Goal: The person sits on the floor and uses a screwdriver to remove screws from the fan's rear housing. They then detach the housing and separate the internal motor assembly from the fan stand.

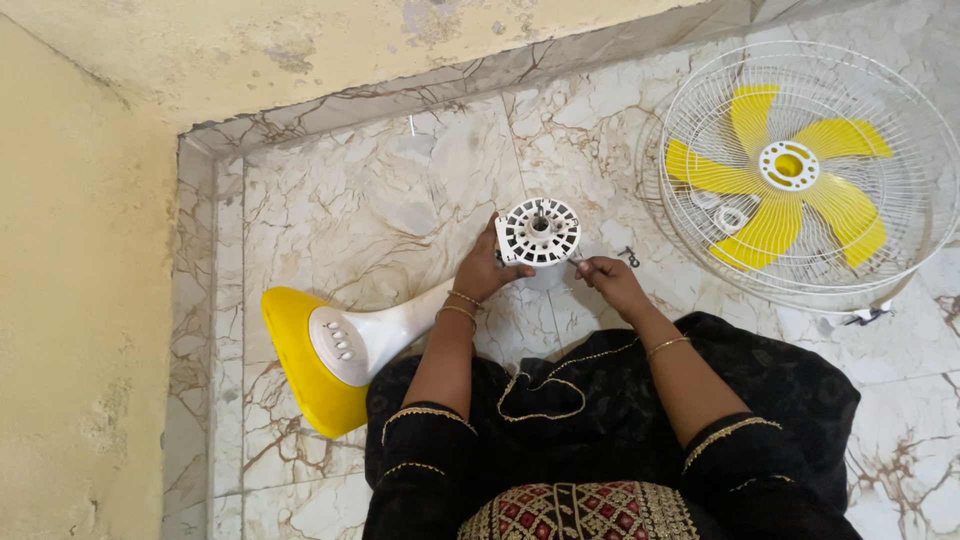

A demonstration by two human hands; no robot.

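Note:
A white fan motor housing (540, 235) with a slotted round face stands on the marble floor, joined to a white stem and a yellow and white base (325, 355) lying to the left. My left hand (487, 270) grips the housing's left side. My right hand (612, 282) is at its right side, fingers pinched on a small thin tool or screw that I cannot make out. A white wire grille (800, 170) with a yellow five-blade fan blade (785, 170) in it lies at the right.
Small dark screws (630, 257) lie on the floor between the housing and the grille. A yellow wall (80, 280) meets the floor at the left and back. My black-clothed lap (600, 430) fills the bottom.

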